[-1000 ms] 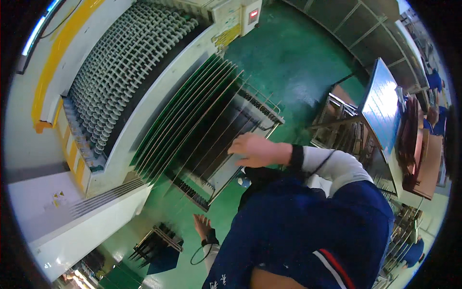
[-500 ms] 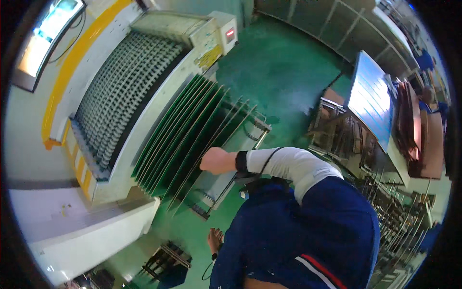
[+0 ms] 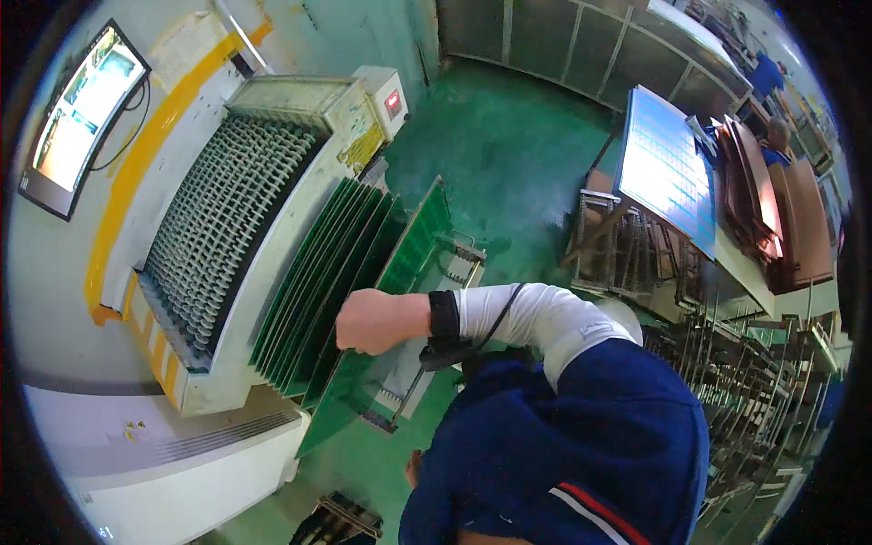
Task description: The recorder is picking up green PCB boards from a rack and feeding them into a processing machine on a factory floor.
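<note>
Progress: the boards in the row [image 3: 313,295] stand upright beside each other; the near green board [image 3: 425,222] is parted from them, and handling it looks unfinished, with your grip not yet released.
Near board: leaning at the front of the row, over the wire rack [image 3: 468,250]; you cannot tell whether its lower edge is seated.
Right hand [image 3: 381,322]: your fingers curl together, apparently pinching the board's upper edge; fingertips hidden.
Left hand [image 3: 414,467]: mostly behind your shirt [image 3: 563,445]; finger state cannot be told.
Wire rack: holds the row.
Small rack [image 3: 341,520]: holds dark pieces, unclear.
</note>
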A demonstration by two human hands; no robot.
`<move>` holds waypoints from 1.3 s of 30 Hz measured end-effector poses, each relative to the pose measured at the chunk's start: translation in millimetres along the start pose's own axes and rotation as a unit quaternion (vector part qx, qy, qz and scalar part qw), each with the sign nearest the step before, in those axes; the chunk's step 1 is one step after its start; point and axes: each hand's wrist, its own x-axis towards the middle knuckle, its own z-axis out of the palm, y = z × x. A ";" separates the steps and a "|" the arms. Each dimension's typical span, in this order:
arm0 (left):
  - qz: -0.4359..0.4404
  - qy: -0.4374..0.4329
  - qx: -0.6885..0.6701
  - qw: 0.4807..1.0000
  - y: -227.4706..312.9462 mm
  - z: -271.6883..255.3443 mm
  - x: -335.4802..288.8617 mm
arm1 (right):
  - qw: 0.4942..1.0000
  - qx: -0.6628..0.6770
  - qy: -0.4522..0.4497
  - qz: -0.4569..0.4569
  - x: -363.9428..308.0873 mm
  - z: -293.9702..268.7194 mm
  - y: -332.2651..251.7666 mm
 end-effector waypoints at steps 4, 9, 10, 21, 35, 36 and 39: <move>0.034 0.008 0.063 0.997 -9.6 0.5 -6.8 | 0.999 -0.029 0.006 -0.017 4.1 -62.2 -17.6; 0.090 0.028 0.172 0.981 -11.2 4.7 -30.9 | 0.985 0.133 0.105 0.031 1.4 -85.8 21.4; 0.096 0.039 0.174 0.979 -11.7 5.5 -36.4 | 0.968 0.225 0.090 0.069 1.6 -97.6 21.5; -0.015 0.131 -0.483 0.866 -86.7 -6.4 -44.2 | 0.465 0.863 0.161 0.117 85.3 -43.7 104.6; -0.019 0.297 -0.440 0.847 33.1 77.7 -93.9 | 0.487 0.837 0.113 0.221 248.1 85.2 249.7; -0.046 0.318 -0.443 0.837 29.4 84.5 -98.2 | 0.481 0.843 0.120 0.206 263.2 82.2 245.0; -0.062 0.312 -0.481 0.817 -5.7 91.3 -98.1 | 0.487 0.832 0.089 0.249 301.5 77.9 255.3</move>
